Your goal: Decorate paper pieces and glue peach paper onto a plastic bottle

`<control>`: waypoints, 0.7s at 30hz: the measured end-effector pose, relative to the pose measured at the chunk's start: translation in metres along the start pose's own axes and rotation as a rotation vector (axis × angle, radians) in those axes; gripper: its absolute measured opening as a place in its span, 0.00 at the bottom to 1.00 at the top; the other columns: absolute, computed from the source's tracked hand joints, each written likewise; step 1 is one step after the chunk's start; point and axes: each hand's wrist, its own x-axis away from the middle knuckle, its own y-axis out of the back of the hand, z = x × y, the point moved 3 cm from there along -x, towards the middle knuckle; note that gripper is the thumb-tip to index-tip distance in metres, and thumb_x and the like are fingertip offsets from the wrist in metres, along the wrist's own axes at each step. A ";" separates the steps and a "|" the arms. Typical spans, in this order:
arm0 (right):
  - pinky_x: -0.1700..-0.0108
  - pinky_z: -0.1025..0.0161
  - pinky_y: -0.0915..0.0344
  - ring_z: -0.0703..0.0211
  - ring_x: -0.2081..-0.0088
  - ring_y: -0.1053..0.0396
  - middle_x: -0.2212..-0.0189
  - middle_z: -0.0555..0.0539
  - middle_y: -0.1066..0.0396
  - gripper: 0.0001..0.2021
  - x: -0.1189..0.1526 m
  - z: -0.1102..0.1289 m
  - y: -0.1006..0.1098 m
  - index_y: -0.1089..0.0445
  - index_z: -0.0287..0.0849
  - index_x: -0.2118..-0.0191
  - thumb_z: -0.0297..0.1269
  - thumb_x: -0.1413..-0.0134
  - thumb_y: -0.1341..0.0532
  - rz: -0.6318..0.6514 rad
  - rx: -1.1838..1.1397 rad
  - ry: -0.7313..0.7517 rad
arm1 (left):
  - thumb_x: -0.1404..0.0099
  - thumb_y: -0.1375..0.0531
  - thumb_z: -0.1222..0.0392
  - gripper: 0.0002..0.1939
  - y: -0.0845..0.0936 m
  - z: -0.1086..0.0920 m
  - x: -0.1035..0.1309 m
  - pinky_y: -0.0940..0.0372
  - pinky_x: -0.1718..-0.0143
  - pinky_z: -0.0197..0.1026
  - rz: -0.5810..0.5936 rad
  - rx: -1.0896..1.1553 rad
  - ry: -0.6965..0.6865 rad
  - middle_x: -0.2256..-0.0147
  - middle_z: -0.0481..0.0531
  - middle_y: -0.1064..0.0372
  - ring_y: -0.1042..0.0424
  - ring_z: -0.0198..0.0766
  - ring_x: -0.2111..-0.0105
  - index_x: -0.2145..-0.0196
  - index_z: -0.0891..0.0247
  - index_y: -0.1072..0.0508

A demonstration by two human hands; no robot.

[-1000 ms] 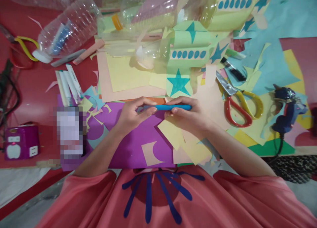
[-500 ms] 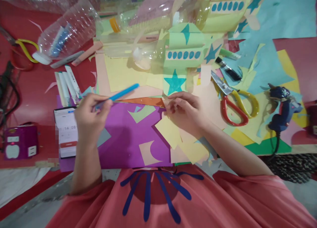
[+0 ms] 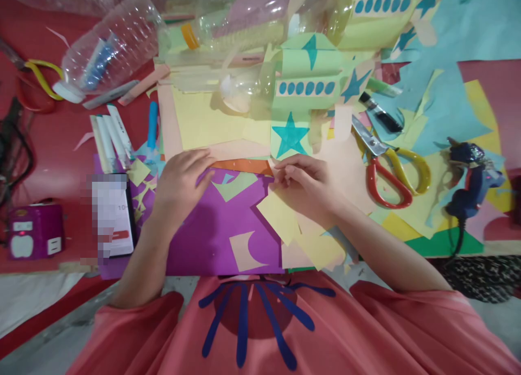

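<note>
My left hand (image 3: pixel 185 185) reaches over the left end of an orange paper strip (image 3: pixel 244 167), its fingers stretched out and the thumb apart. At the strip's right end, my right hand (image 3: pixel 305 179) has its fingers curled together; whatever is at the fingertips is too small to make out. Left of my left hand lies a blue marker (image 3: pixel 152 126). Beneath the hands is a purple sheet (image 3: pixel 220 228) with paper scraps on it. Just beyond my right hand, a green paper piece with a teal star (image 3: pixel 290 136) hangs from a plastic bottle (image 3: pixel 260 90).
Scissors (image 3: pixel 391 174) with red and yellow handles lie at the right, near a dark blue glue gun (image 3: pixel 472 179). White markers (image 3: pixel 109 136) and a phone (image 3: pixel 122 217) are at the left. Another clear bottle (image 3: pixel 118 49) lies at the back left.
My left hand has let go of the blue marker, which now lies by the white markers, and has moved right to the orange strip. My right hand stays almost in place.
</note>
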 end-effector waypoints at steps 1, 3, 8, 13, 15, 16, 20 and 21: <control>0.66 0.64 0.37 0.67 0.73 0.34 0.77 0.53 0.31 0.05 0.000 0.001 0.000 0.25 0.43 0.67 0.33 0.44 0.39 -0.001 0.020 0.001 | 0.29 0.46 0.54 0.13 -0.004 -0.004 -0.004 0.33 0.47 0.55 0.028 -0.007 -0.032 0.50 0.57 0.25 0.27 0.51 0.49 0.53 0.59 0.25; 0.67 0.64 0.36 0.67 0.73 0.34 0.77 0.53 0.30 0.04 0.000 0.003 -0.001 0.25 0.43 0.67 0.33 0.45 0.39 -0.008 0.058 -0.005 | 0.29 0.47 0.55 0.14 -0.009 -0.010 -0.014 0.33 0.48 0.54 0.078 -0.015 -0.090 0.49 0.58 0.25 0.27 0.51 0.48 0.53 0.60 0.26; 0.68 0.63 0.35 0.65 0.74 0.33 0.77 0.52 0.29 0.04 0.000 0.010 -0.002 0.26 0.43 0.69 0.37 0.47 0.37 -0.016 0.145 0.039 | 0.31 0.44 0.58 0.09 -0.015 -0.017 -0.039 0.34 0.56 0.49 0.119 -0.077 -0.137 0.56 0.55 0.24 0.26 0.48 0.55 0.57 0.59 0.25; 0.68 0.63 0.34 0.65 0.74 0.32 0.77 0.51 0.28 0.06 -0.001 0.013 -0.001 0.26 0.43 0.68 0.39 0.46 0.37 -0.005 0.220 0.070 | 0.30 0.46 0.60 0.09 -0.017 -0.028 -0.052 0.36 0.62 0.46 0.133 -0.185 -0.189 0.61 0.56 0.25 0.27 0.47 0.61 0.61 0.60 0.26; 0.68 0.63 0.34 0.65 0.74 0.32 0.77 0.51 0.28 0.06 -0.001 0.013 -0.001 0.25 0.43 0.68 0.39 0.46 0.37 -0.006 0.219 0.063 | 0.29 0.48 0.60 0.11 -0.016 -0.030 -0.055 0.37 0.62 0.46 0.147 -0.233 -0.231 0.61 0.56 0.25 0.28 0.46 0.62 0.60 0.61 0.26; 0.68 0.63 0.34 0.65 0.74 0.32 0.77 0.51 0.28 0.06 -0.001 0.013 0.000 0.25 0.43 0.68 0.38 0.46 0.38 -0.005 0.219 0.061 | 0.28 0.49 0.60 0.11 -0.016 -0.031 -0.056 0.37 0.62 0.45 0.152 -0.250 -0.251 0.62 0.56 0.25 0.28 0.46 0.63 0.60 0.61 0.26; 0.68 0.63 0.34 0.65 0.73 0.32 0.76 0.51 0.28 0.06 -0.002 0.015 0.000 0.26 0.43 0.68 0.39 0.46 0.37 0.002 0.249 0.063 | 0.27 0.51 0.59 0.14 -0.015 -0.029 -0.059 0.37 0.62 0.46 0.166 -0.232 -0.291 0.63 0.55 0.26 0.29 0.46 0.63 0.59 0.60 0.26; 0.68 0.63 0.34 0.65 0.74 0.32 0.76 0.51 0.28 0.06 -0.002 0.015 0.000 0.26 0.43 0.68 0.39 0.46 0.37 0.003 0.251 0.068 | 0.27 0.51 0.59 0.14 -0.015 -0.028 -0.059 0.37 0.62 0.46 0.169 -0.219 -0.293 0.63 0.55 0.26 0.28 0.46 0.63 0.59 0.60 0.26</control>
